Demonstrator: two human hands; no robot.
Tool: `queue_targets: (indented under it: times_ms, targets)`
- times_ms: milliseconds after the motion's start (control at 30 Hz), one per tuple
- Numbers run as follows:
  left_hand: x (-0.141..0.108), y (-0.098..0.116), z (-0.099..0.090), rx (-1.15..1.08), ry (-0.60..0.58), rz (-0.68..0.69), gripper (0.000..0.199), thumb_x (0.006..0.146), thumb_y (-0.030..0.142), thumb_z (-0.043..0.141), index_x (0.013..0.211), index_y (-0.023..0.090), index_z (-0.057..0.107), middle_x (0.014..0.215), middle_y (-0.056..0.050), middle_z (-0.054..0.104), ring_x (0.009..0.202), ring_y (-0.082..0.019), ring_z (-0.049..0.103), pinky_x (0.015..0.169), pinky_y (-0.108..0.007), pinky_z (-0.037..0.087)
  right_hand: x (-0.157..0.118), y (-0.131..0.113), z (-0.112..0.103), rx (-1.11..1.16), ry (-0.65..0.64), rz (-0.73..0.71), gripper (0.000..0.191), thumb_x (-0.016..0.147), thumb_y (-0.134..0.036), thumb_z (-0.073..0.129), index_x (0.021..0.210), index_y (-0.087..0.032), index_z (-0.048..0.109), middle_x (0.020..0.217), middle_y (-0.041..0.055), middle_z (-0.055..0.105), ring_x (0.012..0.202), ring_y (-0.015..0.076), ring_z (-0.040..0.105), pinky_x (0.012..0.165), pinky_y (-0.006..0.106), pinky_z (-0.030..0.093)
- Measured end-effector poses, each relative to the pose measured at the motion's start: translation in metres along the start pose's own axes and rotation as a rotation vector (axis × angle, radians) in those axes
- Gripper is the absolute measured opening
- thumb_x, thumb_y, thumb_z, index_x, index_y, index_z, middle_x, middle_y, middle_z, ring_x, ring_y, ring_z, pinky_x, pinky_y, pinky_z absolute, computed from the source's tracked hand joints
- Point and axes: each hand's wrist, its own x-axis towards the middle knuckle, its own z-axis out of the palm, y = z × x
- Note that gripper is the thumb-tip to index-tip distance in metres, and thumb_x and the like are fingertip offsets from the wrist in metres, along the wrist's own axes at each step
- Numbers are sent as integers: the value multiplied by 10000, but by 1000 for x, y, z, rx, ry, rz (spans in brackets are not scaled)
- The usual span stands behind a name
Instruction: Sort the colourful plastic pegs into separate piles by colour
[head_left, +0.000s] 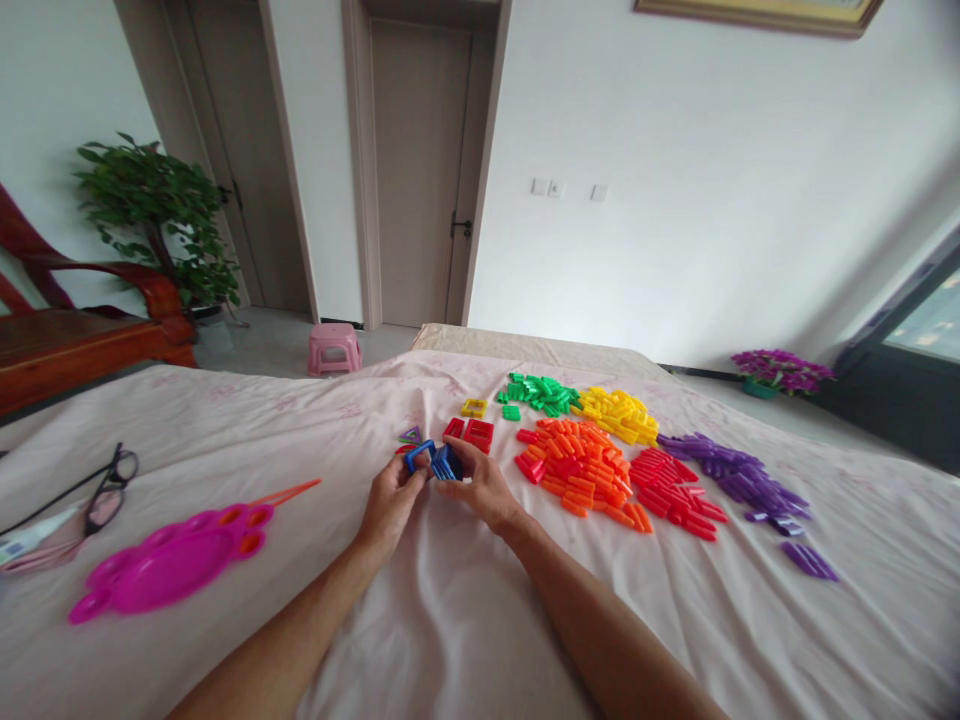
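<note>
Just above the cloth, my left hand (396, 492) is closed on a blue square frame tile (420, 457) that looks like a magnetic building tile. My right hand (481, 486) grips a small stack of blue tiles (447, 462) right beside it. The two blue pieces are very close; whether they touch I cannot tell. Beyond the fingers lie red frame tiles (478, 434), a yellow frame tile (474, 407) and a purple triangle tile (410, 434). A red piece under the left fingers is mostly hidden.
On the pale cloth (315, 620), right, lie piles of green (544, 394), yellow (616, 414), orange (581, 465), red (671, 490) and purple pieces (739, 475). A magenta palette (176, 565), orange sticks (289, 492) and glasses (110, 490) lie left. A pink stool (334, 347) stands beyond.
</note>
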Motion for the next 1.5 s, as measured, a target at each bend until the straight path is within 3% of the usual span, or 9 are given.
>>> queue_targets:
  times_ms: [200,500,767,933,1067,1267,1500]
  targets:
    - [-7,3,4,-54,-101,7,443,780,396,679,1146,151,635,1105,-86,721,1038,-231,654,947,-325,457,2,4,1,-61,33,-26,764,631,-329,814,1329,-190,536,1180,94,648,1037,269,620,917,429,488]
    - [-9,6,5,-32,-95,17,415,743,355,705,1088,138,630,1039,-88,741,984,-236,686,905,-326,494,0,1,-1,-160,18,-91,803,605,-355,836,1330,-189,533,1167,86,657,1002,252,635,923,416,488]
    - [-4,7,2,55,-34,2,308,701,272,691,982,153,653,879,-61,755,839,-225,707,782,-314,524,0,2,0,-21,-11,-38,802,584,-321,851,1315,-193,548,1179,82,658,1048,268,625,947,438,472]
    - [-2,10,-4,-11,20,-55,307,674,280,721,955,164,673,814,-27,742,758,-187,686,701,-277,525,2,2,1,144,3,-7,768,584,-306,843,1292,-210,563,1242,82,635,1156,286,580,984,445,452]
    - [-4,11,-1,-82,3,-100,375,695,368,733,1000,163,660,848,-34,736,786,-181,678,711,-285,531,3,5,2,81,50,1,767,593,-279,826,1305,-199,550,1217,92,643,1098,277,603,943,436,469]
    - [-4,12,2,-194,112,-138,421,645,405,761,961,146,662,889,-49,725,802,-190,669,730,-325,539,2,4,0,70,63,-18,755,609,-288,820,1308,-197,549,1224,98,638,1086,268,604,901,394,487]
    - [-1,10,-1,-287,103,-149,396,714,422,721,1004,157,670,957,-54,728,881,-189,672,776,-320,535,-2,-1,1,-97,45,-110,764,618,-279,818,1329,-205,549,1176,72,658,1020,245,621,894,390,483]
